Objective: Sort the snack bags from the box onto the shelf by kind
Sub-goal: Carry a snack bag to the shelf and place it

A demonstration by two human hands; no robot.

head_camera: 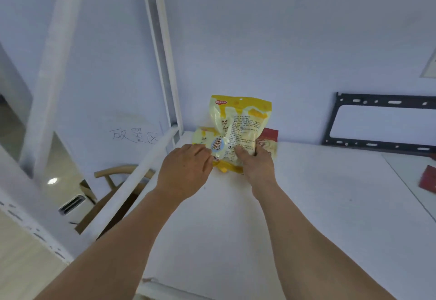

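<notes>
A yellow and cream snack bag [240, 120] stands upright at the back left of the white shelf top [306, 205], its printed back panel facing me. My right hand [256, 165] grips its lower right part. My left hand [186, 170] has its fingers on the lower left of the bag; the fingertips are hidden behind the knuckles. A second yellow bag of the same kind [200, 137] lies behind my left hand. A red and cream bag [270, 143] lies behind my right hand, against the wall. The box is out of view.
A black metal bracket [382, 123] leans on the wall at the back right. A red packet [428, 178] lies at the far right edge. A white upright post [165, 64] stands at the shelf's left corner. A wooden chair [113, 181] is below on the left.
</notes>
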